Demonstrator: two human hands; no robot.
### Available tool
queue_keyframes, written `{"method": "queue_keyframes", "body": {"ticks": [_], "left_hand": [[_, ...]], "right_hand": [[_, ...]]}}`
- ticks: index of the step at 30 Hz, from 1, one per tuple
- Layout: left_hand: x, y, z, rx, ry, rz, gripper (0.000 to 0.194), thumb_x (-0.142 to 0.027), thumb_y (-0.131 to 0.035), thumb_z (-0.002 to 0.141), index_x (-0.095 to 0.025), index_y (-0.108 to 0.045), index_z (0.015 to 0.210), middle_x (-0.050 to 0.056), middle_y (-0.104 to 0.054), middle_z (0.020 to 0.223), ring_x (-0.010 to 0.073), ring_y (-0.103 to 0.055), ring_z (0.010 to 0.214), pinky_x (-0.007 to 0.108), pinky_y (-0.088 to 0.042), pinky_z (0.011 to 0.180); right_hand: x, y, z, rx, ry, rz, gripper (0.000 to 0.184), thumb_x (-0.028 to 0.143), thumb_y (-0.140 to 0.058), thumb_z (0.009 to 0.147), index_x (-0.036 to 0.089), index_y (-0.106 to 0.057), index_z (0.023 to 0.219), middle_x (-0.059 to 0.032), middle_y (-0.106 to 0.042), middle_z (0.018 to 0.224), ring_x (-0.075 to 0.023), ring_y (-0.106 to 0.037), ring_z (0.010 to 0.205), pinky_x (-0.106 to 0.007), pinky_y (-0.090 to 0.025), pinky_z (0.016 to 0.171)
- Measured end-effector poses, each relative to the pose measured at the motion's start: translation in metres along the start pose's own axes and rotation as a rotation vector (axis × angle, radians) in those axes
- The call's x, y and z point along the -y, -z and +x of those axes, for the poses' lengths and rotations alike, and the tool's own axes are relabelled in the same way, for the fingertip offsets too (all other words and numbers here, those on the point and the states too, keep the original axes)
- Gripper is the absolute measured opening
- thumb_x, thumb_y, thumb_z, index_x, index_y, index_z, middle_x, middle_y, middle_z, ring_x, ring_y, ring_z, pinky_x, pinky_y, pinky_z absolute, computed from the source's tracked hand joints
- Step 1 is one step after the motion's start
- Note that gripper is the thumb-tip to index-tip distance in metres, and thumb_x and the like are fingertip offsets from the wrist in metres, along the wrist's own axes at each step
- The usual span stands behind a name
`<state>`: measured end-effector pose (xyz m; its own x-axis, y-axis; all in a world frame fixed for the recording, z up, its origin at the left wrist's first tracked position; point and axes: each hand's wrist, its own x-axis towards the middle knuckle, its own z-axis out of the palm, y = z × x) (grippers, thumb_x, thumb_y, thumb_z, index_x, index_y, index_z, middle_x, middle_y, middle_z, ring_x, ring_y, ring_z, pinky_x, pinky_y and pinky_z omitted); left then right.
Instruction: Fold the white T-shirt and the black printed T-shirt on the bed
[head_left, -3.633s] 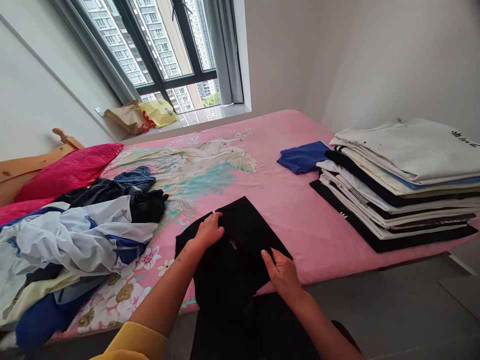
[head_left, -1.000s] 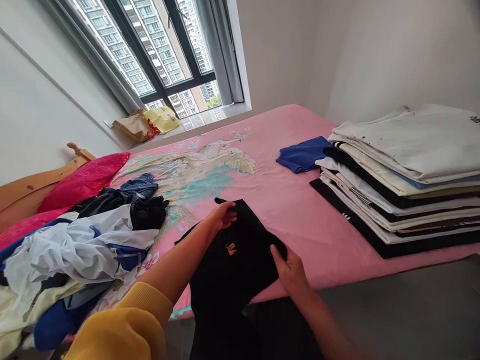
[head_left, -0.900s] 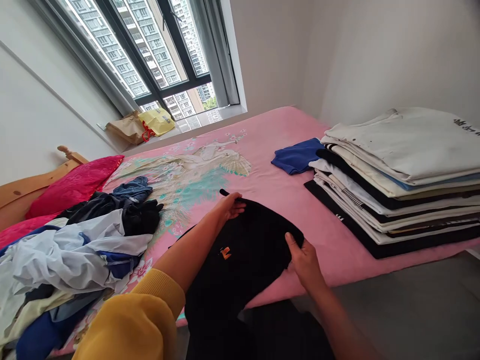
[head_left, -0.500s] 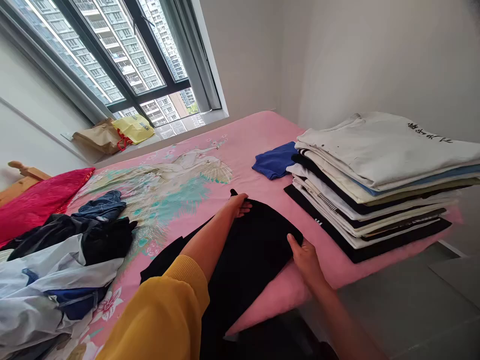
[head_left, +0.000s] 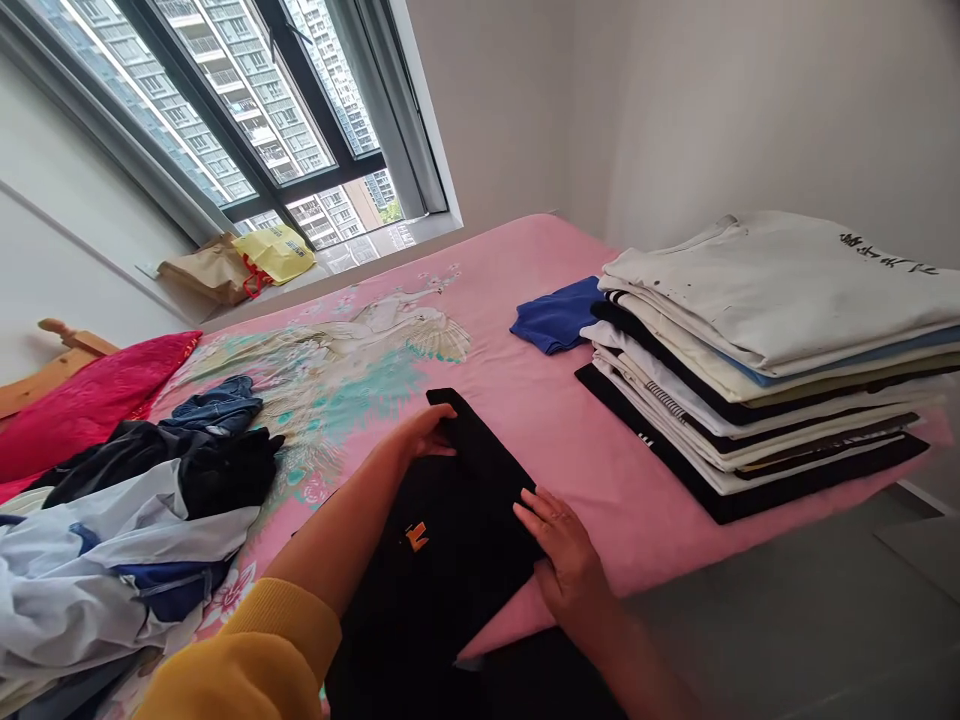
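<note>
A black garment (head_left: 480, 510) with a small orange mark lies partly folded on the bed and hangs over its near edge. My left hand (head_left: 427, 432) grips it near the far end, fingers closed on the cloth. On the right edge of the fabric rests my right hand (head_left: 562, 550), its fingers stretched out and a little spread, with the thumb apart from them. A tall stack of folded clothes (head_left: 757, 290), a white top uppermost, stands to the right. Beside that stack lies a folded blue garment (head_left: 555, 315). Whether the black cloth is a shirt or trousers cannot be made out.
On the left is a loose heap of clothes (head_left: 142, 540), with jeans (head_left: 217, 405) at its far end. A red pillow (head_left: 97, 390) sits by the wooden headboard (head_left: 60, 370). Bags (head_left: 274, 252) stand by the window. The pink bed (head_left: 555, 430) drops to a grey floor at right.
The black garment's far part has been folded over, and the orange mark now shows. My left hand moved left and nearer; my right hand went from pinching the edge to lying stretched on it.
</note>
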<state>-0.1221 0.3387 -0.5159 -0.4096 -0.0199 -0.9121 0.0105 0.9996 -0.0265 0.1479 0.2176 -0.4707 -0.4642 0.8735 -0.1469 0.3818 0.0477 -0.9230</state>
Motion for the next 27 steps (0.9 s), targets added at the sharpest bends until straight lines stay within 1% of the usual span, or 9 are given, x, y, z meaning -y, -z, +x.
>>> {"method": "queue_keyframes", "body": {"ticks": [5,11,14,16,18,21,23,25,27], "left_hand": [[0.047,0.023,0.005,0.040,0.062,-0.065,0.018,-0.029,-0.065,0.072,-0.019,-0.053,0.081,0.002,-0.058,0.068,0.0134,-0.059,0.056,0.031,-0.056,0.059],[0.053,0.020,0.021,-0.090,-0.097,-0.026,0.024,-0.031,-0.062,0.076,-0.019,-0.051,0.093,0.004,-0.061,0.081,0.0134,-0.062,0.067,0.027,-0.055,0.061],[0.048,0.017,0.022,-0.237,-0.220,0.069,0.038,-0.023,-0.063,0.073,-0.019,-0.049,0.108,0.010,-0.060,0.099,0.0211,-0.062,0.088,0.034,-0.054,0.070],[0.048,0.014,0.016,-0.325,-0.338,0.136,0.047,-0.020,-0.058,0.075,-0.019,-0.043,0.119,0.015,-0.052,0.120,0.0261,-0.053,0.110,0.040,-0.050,0.085],[0.051,0.007,0.007,-0.356,-0.474,0.192,0.045,-0.019,-0.053,0.078,-0.023,-0.044,0.123,0.012,-0.044,0.134,0.0249,-0.040,0.126,0.040,-0.041,0.100],[0.062,-0.005,-0.005,-0.168,-0.750,0.420,0.034,-0.024,-0.049,0.082,-0.029,-0.057,0.115,0.002,-0.046,0.136,0.0205,-0.033,0.132,0.035,-0.025,0.112],[0.069,-0.013,-0.005,-0.014,-0.910,0.678,0.038,-0.030,-0.045,0.085,-0.031,-0.054,0.122,0.000,-0.043,0.140,0.0201,-0.027,0.136,0.039,-0.010,0.116],[0.072,-0.017,0.002,0.026,-0.934,0.885,0.050,-0.039,-0.041,0.087,-0.031,-0.039,0.136,-0.001,-0.030,0.149,0.0218,-0.016,0.140,0.047,0.003,0.114],[0.070,-0.017,0.014,-0.014,-0.829,0.956,0.064,-0.052,-0.043,0.084,-0.031,-0.027,0.142,0.000,-0.018,0.153,0.0252,-0.007,0.141,0.053,0.007,0.111]], "right_hand": [[0.012,-0.024,-0.018,0.139,-0.010,-0.239,0.062,-0.001,-0.040,0.068,0.022,-0.056,0.123,-0.0038,-0.052,0.133,-0.0234,-0.038,0.130,-0.049,-0.028,0.109],[0.011,-0.029,-0.022,0.222,-0.007,-0.360,0.059,0.003,-0.043,0.072,0.024,-0.053,0.126,-0.0034,-0.048,0.136,-0.0246,-0.037,0.130,-0.050,-0.024,0.109],[0.014,-0.027,-0.023,0.268,0.023,-0.416,0.059,0.005,-0.043,0.075,0.023,-0.049,0.130,-0.0055,-0.045,0.138,-0.0268,-0.037,0.130,-0.053,-0.024,0.107],[0.017,-0.023,-0.023,0.301,0.042,-0.428,0.054,0.012,-0.045,0.080,0.022,-0.045,0.133,-0.0074,-0.042,0.140,-0.0290,-0.036,0.130,-0.056,-0.024,0.106],[0.021,-0.019,-0.022,0.331,0.044,-0.415,0.050,0.025,-0.046,0.086,0.021,-0.042,0.135,-0.0083,-0.039,0.142,-0.0302,-0.034,0.131,-0.058,-0.024,0.106],[0.026,-0.015,-0.017,0.341,0.022,-0.383,0.047,0.035,-0.043,0.090,0.022,-0.041,0.136,-0.0065,-0.037,0.144,-0.0284,-0.030,0.134,-0.057,-0.023,0.107],[0.026,-0.016,-0.014,0.329,0.010,-0.374,0.046,0.033,-0.042,0.091,0.023,-0.041,0.136,-0.0056,-0.038,0.143,-0.0273,-0.030,0.134,-0.055,-0.022,0.108],[0.025,-0.020,-0.014,0.321,0.015,-0.374,0.045,0.031,-0.043,0.091,0.023,-0.042,0.135,-0.0064,-0.039,0.142,-0.0282,-0.032,0.133,-0.056,-0.023,0.107],[0.023,-0.024,-0.017,0.325,0.025,-0.376,0.045,0.029,-0.044,0.089,0.022,-0.044,0.134,-0.0079,-0.041,0.141,-0.0296,-0.035,0.131,-0.057,-0.025,0.105]]}}
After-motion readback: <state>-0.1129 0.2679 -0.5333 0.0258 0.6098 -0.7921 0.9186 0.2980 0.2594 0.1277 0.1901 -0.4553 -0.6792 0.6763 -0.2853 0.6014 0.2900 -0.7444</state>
